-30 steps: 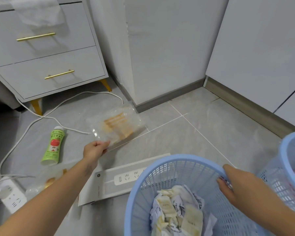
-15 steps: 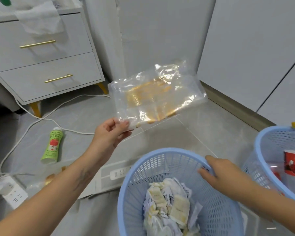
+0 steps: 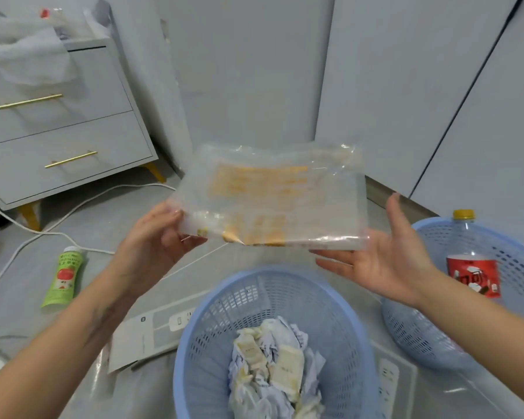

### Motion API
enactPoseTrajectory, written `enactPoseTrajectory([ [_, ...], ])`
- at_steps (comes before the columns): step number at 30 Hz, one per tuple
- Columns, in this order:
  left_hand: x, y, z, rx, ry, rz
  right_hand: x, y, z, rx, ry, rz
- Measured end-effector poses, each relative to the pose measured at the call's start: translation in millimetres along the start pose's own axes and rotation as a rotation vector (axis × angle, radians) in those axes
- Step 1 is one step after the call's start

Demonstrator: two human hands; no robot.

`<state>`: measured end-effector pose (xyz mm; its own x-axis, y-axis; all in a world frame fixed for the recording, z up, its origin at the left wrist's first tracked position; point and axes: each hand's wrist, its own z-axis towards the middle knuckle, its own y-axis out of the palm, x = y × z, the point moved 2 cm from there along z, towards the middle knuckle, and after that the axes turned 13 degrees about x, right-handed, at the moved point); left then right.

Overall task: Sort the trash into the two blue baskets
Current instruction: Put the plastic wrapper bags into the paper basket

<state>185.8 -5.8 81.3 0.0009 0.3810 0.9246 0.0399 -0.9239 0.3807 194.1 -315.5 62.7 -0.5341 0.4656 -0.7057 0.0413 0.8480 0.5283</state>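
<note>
Well left of the grip and below it, a green bottle (image 3: 63, 278) lies on the floor, still unsorted, with a white cable (image 3: 73, 207) looping behind it. The left hand (image 3: 155, 252) pinches the near left corner of a clear plastic bag (image 3: 273, 195) between thumb and fingers; that single pinch carries the whole bag, which hangs out to the right of it. The film looks slick and limp, so it could slide out of the pinch or sag and fold. Directly below the grip stands the paper basket (image 3: 194, 352), holding crumpled paper (image 3: 273, 364); if the bag slips it would probably land there, likely the wrong place for plastic. The right hand (image 3: 387, 261) is spread open, palm up, at the bag's right edge, apparently just touching it, holding nothing. Farther right, the bottle basket (image 3: 521, 261) holds a big bottle (image 3: 472, 267). Air between grip and that basket looks free, but the bag must cross the open hand and clear the near rim.
</note>
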Motion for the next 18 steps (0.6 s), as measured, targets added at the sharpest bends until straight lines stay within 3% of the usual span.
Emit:
enactPoseTrajectory([
  [5, 8.7, 9.7, -11.2, 0.018, -0.006, -0.085, -9.0, 0.5, -7.0, -0.053, 0.041, 0.100],
  [8, 15.5, 14.3, -16.3, 0.020, -0.003, -0.072, -2.6, 1.9, -16.3, -0.287, 0.152, 0.103],
  [13, 4.1, 15.8, -11.7, 0.074, 0.007, 0.163, 24.9, 7.0, -32.5, -0.499, 0.255, 0.034],
  [18, -7.1, 18.7, -7.5, 0.182, 0.190, 0.504, 46.0, 11.0, -36.3, -0.336, 0.193, -0.259],
])
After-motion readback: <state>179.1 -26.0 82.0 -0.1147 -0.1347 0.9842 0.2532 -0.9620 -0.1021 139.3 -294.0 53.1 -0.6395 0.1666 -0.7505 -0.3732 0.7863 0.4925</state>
